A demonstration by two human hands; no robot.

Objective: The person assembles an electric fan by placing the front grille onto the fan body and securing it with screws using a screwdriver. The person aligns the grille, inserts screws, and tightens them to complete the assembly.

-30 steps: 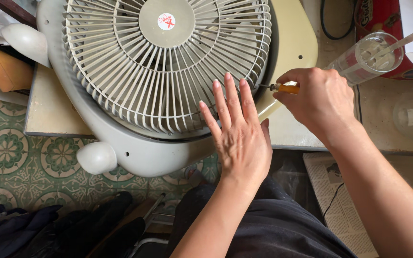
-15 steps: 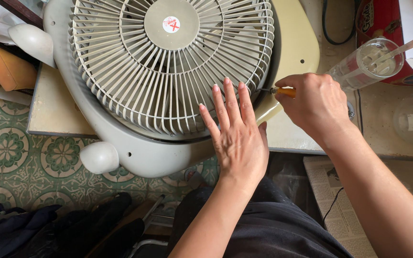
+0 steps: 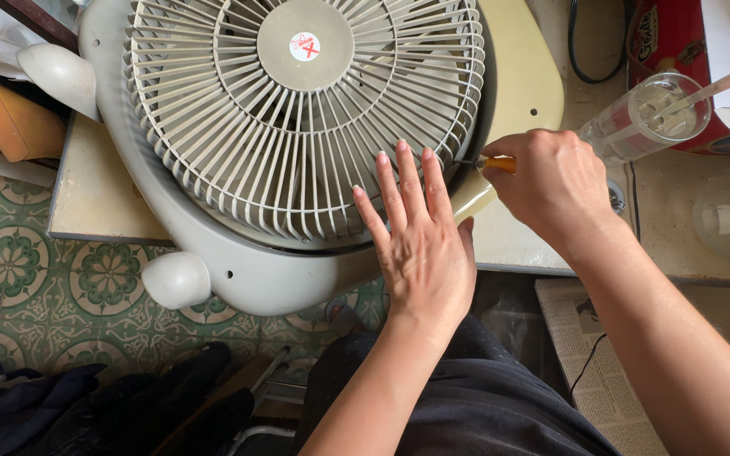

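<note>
Fan (image 3: 238, 253) is laid flat on bench (image 3: 95, 203), grille (image 3: 306, 118) facing up. L hand (image 3: 420, 245) is spread flat, pressed on grille at 5 o'clock. R hand (image 3: 551, 186) is fisted round orange-handled screwdriver (image 3: 500, 164); long axis runs 3-to-9, tip set at grille rim, approx 4 o'clock. Round white sticker w/ red mark (image 3: 304, 46) sits on hub. Red box (image 3: 678, 42) at 1 o'clock, glass (image 3: 644, 114) beside it.

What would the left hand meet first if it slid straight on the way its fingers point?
The left hand lies flat on the fan grille, fingers pointing up the picture. Straight on, it would probably just cross more grille ribs toward the far rim.
</note>
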